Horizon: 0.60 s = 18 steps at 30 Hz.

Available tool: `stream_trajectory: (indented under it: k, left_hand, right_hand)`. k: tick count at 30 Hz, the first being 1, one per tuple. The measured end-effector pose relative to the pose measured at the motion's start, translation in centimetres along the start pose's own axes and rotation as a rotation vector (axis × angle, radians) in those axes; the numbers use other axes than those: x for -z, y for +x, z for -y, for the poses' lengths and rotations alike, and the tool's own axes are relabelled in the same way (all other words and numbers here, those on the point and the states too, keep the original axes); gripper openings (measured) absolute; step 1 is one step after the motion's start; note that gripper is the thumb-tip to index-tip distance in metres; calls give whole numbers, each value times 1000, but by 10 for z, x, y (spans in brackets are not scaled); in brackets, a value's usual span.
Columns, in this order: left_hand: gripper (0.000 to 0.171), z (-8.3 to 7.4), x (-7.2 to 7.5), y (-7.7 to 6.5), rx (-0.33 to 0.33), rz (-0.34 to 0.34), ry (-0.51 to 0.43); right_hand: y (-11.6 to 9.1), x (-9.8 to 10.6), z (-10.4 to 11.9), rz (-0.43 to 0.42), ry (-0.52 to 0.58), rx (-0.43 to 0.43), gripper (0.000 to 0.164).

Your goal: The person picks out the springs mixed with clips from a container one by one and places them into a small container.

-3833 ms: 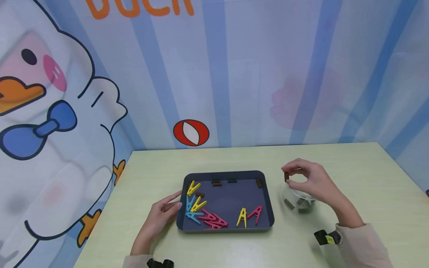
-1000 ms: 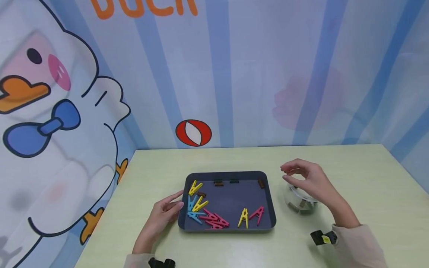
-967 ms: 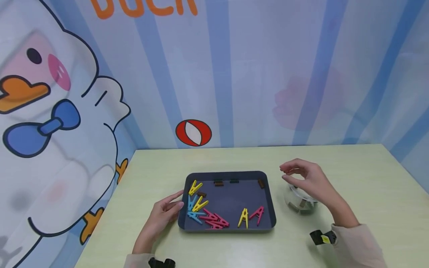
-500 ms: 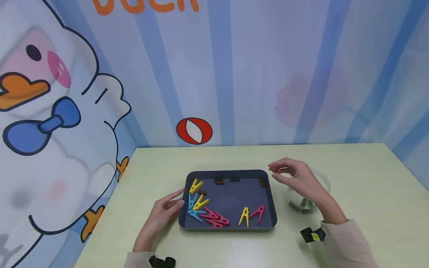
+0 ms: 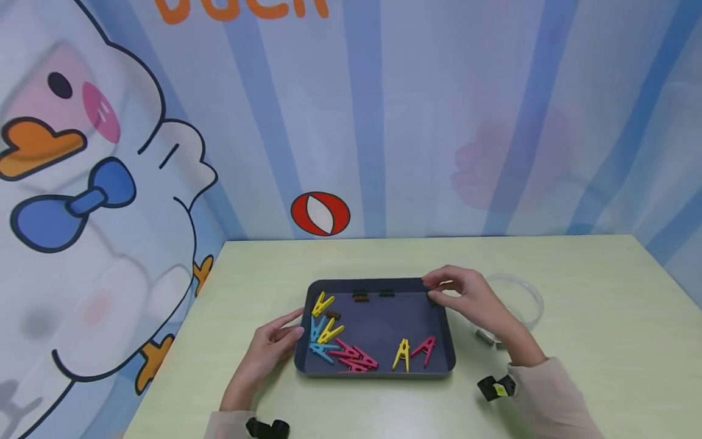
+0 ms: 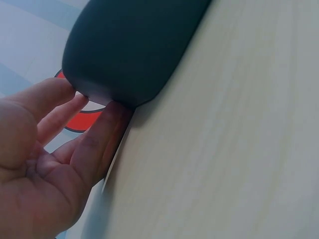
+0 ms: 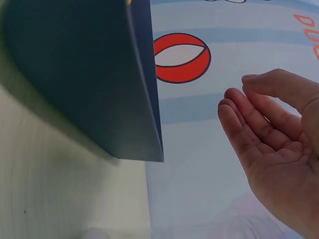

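A dark grey tray (image 5: pixel 378 373) lies on the table, holding yellow, blue and pink clothespins (image 5: pixel 403 353) and a few small coil springs (image 5: pixel 361 298). My left hand (image 5: pixel 270 349) rests on the tray's left side. In the left wrist view, its thumb and extended fingers touch the outer wall. Over the tray's back right corner is my right hand (image 5: pixel 463 296), thumb and fingertips apart. Nothing shows between them in the right wrist view. A small spring (image 5: pixel 432 301) lies just below its thumb, partly hidden. Behind the right wrist stands a clear round jar (image 5: pixel 540 300) with springs inside, largely covered by the arm.
The pale wooden table (image 5: pixel 340 259) ends at a printed backdrop (image 5: pixel 417 122) with a duck and a ball. Black cameras are strapped to both wrists. In the tray, clothespins cluster at the left, with two more at the front right.
Earlier, my right hand held a brown spring above the jar. That spring is gone from the fingers, and the hand has moved left over the tray's corner. My left hand has stayed.
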<state>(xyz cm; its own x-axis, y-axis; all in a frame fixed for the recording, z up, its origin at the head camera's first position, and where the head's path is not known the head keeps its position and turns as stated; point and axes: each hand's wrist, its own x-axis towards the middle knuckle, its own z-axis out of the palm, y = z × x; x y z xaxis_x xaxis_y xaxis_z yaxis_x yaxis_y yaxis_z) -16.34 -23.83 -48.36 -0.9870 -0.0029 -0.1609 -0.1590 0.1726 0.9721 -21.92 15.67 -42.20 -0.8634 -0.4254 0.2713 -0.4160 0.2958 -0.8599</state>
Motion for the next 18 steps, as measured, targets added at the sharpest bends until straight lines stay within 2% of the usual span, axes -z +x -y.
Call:
stream_trajectory:
  k: [10, 18]
  left_hand:
    - [44, -1, -1, -1, 6, -10, 3]
    - [44, -1, -1, 0, 5, -10, 6]
  right_hand:
    - [7, -11, 1, 8, 16, -6, 23]
    - [13, -15, 4, 23, 62, -46, 25]
